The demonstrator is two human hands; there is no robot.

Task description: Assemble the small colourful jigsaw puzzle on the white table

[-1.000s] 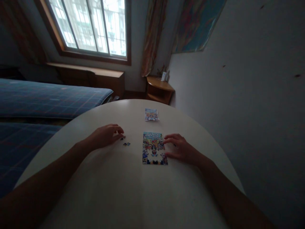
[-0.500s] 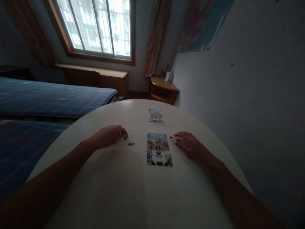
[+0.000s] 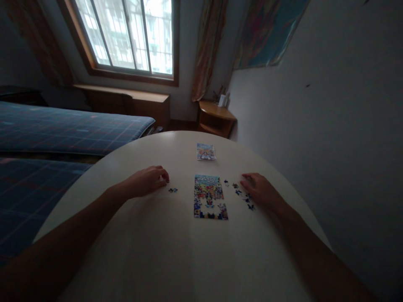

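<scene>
A small colourful jigsaw puzzle, mostly assembled with a few gaps near its lower edge, lies on the round white table. My left hand rests left of it with fingers curled, its fingertips pinched over what looks like a puzzle piece. Another loose piece lies just right of that hand. My right hand lies flat on the table right of the puzzle, fingers stretched, beside several scattered loose pieces. A single piece sits by the puzzle's upper right corner.
A small printed picture packet lies at the table's far side. Beyond the table are a bed with a blue checked cover, a wooden corner shelf, a barred window, and a grey wall on the right.
My right hand has slid from the puzzle's right edge further to the right, uncovering several loose pieces. My left hand has closed over the piece by its fingertips. The view shifted slightly.
</scene>
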